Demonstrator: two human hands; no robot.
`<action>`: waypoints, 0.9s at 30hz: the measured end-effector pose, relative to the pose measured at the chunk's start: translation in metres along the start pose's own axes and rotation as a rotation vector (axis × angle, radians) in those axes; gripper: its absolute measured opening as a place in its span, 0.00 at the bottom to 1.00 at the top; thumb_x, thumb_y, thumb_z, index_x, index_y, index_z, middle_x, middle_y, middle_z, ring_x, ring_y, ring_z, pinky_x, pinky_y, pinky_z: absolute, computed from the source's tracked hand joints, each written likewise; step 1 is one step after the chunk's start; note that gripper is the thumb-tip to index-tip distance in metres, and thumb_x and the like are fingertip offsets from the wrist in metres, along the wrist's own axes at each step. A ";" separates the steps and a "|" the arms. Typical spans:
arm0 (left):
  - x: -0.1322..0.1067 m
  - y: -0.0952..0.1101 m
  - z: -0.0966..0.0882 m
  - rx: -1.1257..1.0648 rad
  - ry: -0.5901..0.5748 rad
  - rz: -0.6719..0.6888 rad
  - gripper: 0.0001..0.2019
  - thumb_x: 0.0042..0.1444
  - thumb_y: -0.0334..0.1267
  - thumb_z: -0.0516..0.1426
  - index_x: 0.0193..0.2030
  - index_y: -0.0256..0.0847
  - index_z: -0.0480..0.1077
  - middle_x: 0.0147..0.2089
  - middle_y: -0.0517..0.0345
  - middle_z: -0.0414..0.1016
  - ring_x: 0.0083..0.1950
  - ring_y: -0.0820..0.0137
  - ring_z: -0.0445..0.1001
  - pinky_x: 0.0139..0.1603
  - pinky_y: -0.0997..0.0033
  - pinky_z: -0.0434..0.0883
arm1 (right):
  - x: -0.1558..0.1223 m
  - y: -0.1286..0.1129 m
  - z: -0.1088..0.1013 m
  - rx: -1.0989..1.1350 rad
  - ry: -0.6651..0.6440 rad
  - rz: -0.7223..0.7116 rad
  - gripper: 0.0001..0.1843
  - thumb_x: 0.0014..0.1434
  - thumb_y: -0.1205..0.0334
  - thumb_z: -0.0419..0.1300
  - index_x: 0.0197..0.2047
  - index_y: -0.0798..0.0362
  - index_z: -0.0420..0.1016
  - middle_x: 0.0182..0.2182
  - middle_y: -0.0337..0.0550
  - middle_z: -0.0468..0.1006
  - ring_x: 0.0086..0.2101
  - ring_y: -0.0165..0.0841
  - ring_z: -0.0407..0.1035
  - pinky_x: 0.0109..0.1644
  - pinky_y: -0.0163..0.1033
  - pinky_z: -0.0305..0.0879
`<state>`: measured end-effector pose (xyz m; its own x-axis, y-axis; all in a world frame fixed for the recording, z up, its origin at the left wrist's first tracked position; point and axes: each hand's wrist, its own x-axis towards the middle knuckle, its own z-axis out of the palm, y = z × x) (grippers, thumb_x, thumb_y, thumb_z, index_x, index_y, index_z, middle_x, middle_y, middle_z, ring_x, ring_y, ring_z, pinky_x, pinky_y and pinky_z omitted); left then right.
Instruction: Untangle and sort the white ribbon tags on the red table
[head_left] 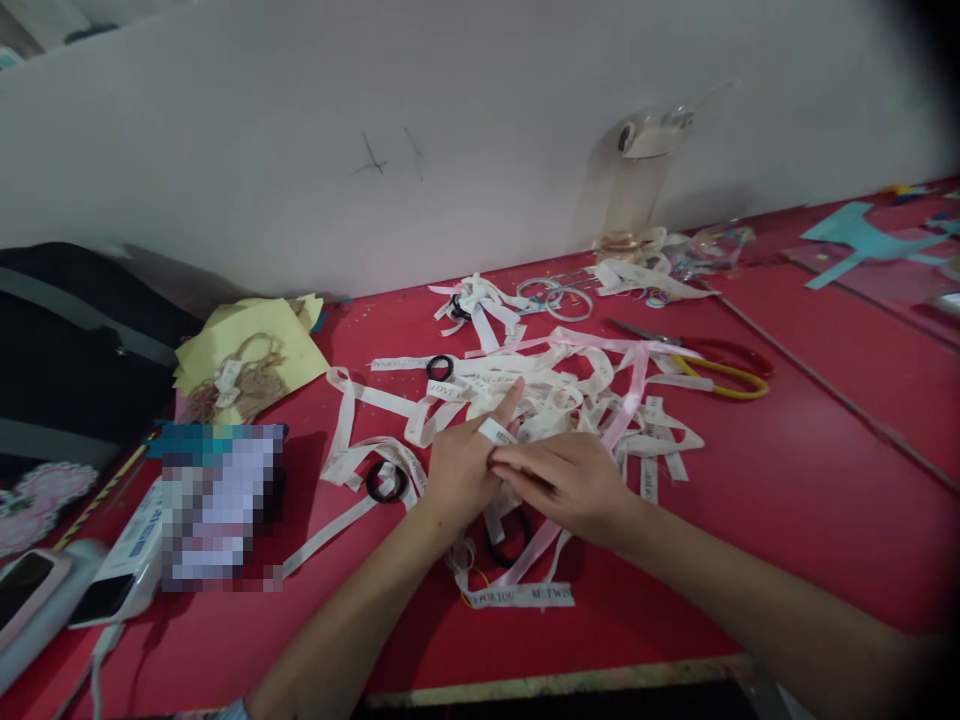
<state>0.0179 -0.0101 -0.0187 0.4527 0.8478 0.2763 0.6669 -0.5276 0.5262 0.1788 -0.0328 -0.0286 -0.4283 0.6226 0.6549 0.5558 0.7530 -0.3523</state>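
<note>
My left hand point(466, 458) is closed on a white printed ribbon point(496, 431), its thumb pointing up and away. From the right, my right hand point(576, 482) meets it with fingers pinched at the same ribbon; the exact grip is partly hidden. Beneath and beyond both hands spreads a tangled pile of white lettered ribbons point(600, 372), with a pink ribbon point(634, 395) running through it. Black hair ties lie among them: one hair tie point(439, 368) behind the pile, another hair tie point(385, 482) left of my left hand, and a third point(510, 560) below my hands.
Scissors point(731, 375) with red and yellow handles lie right of the pile on the red table point(787, 530). A clear bottle point(637, 190) stands against the wall. At left are yellow paper point(217, 330) with twine, a white power bank point(127, 560) with a cable, and a dark bag point(82, 350).
</note>
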 end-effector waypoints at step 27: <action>0.007 0.002 -0.011 0.339 -0.282 0.042 0.13 0.52 0.36 0.55 0.45 0.39 0.71 0.43 0.52 0.75 0.41 0.63 0.74 0.38 0.68 0.67 | -0.001 0.004 0.001 0.327 -0.187 0.194 0.04 0.60 0.64 0.54 0.40 0.52 0.67 0.18 0.30 0.65 0.19 0.23 0.59 0.25 0.29 0.54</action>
<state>0.0154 -0.0047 -0.0066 0.5958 0.8023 0.0371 0.7796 -0.5889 0.2131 0.1806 -0.0304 -0.0312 -0.4767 0.7645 0.4339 0.3960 0.6274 -0.6705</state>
